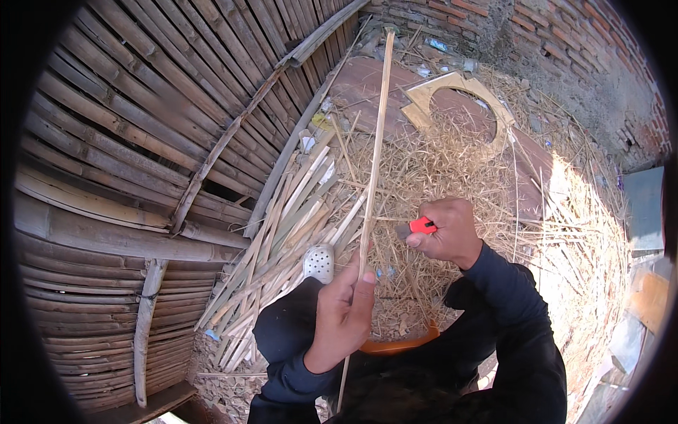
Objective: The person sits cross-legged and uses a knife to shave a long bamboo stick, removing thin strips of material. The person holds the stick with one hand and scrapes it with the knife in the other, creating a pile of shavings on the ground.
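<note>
A bamboo wall point(155, 106) is flanking shavings point(452, 162); above them the left hand point(342, 316) is gripping a strip point(379, 127), the right hand point(452, 230) clutching a knife point(423, 225) nearby, apparently trimming; the next stroke is needing contact.

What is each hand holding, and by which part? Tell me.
The left hand holds the strip along its part nearer the body; the right hand holds the knife by its red handle.

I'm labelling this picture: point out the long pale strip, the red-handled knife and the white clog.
Long pale strip point(378, 127): head view, on its upper length.
Red-handled knife point(424, 225): head view, on the red handle.
White clog point(318, 263): head view, on its perforated top.
</note>
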`<state>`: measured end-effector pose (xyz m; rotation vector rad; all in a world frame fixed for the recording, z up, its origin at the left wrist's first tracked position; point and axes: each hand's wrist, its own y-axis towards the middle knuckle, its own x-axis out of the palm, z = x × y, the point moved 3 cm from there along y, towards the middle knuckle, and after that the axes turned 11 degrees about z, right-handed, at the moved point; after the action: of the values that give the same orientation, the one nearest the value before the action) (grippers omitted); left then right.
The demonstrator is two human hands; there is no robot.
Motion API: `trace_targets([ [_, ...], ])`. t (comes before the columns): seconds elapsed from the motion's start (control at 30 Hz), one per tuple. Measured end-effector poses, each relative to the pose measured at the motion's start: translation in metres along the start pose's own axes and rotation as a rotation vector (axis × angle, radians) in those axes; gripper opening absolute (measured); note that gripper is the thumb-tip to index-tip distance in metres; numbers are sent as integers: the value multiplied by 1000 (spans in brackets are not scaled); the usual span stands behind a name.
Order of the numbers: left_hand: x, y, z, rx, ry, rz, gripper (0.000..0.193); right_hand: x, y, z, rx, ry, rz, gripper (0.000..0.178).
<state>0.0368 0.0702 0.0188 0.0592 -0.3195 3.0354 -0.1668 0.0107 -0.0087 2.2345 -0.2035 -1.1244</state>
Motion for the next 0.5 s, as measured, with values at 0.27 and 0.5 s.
trace_targets([
  [0.27, 14, -2, -8, 54, 108, -74, 41, 2, 4, -15, -106, -29, 18, 55],
  [0.5, 25, -7, -18, 6, 135, -103, 41, -1, 10, 4, -110, -157, 101, 60],
])
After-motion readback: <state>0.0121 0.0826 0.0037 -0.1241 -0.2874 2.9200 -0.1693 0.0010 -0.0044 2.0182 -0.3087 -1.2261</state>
